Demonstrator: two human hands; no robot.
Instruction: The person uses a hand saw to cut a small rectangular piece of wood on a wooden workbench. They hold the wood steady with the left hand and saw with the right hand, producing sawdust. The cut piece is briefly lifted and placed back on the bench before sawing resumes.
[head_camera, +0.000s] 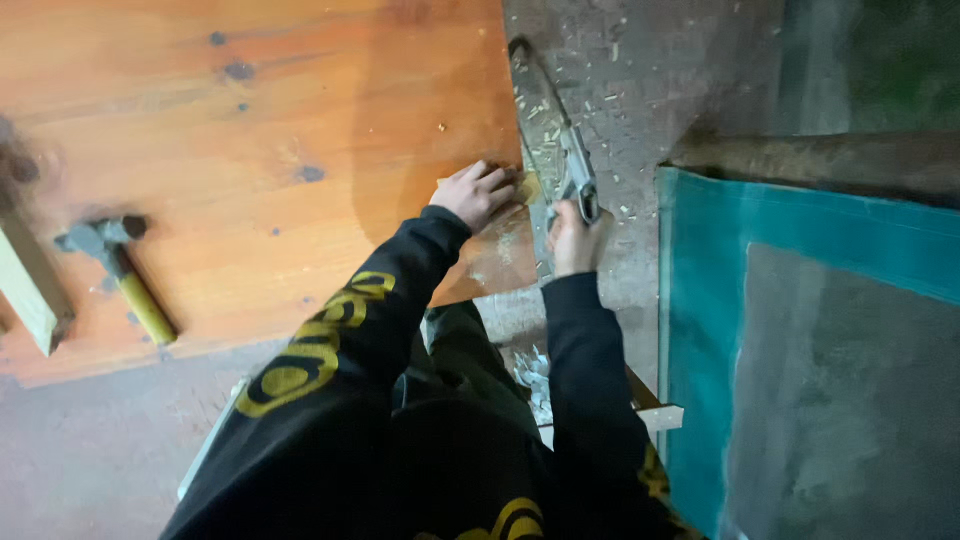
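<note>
In the head view, the left hand (476, 193) lies flat with fingers pressed together on a small wood piece (527, 186) at the right edge of the orange wooden bench (250, 120). The right hand (574, 238) is wrapped around the handle of a hacksaw (560, 130) just beyond that edge, over the dusty floor (650, 90). A hammer (120, 270) lies well apart on the left, with much free board between. A teal sheet (720, 300) stands close on the right.

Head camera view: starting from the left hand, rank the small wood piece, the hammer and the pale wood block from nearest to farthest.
Measured from the left hand:
1. Small wood piece, under its fingertips at the board's right edge.
2. Hammer, lying far left on the board, yellow handle.
3. Pale wood block, at the left frame edge, just beyond the hammer.
</note>
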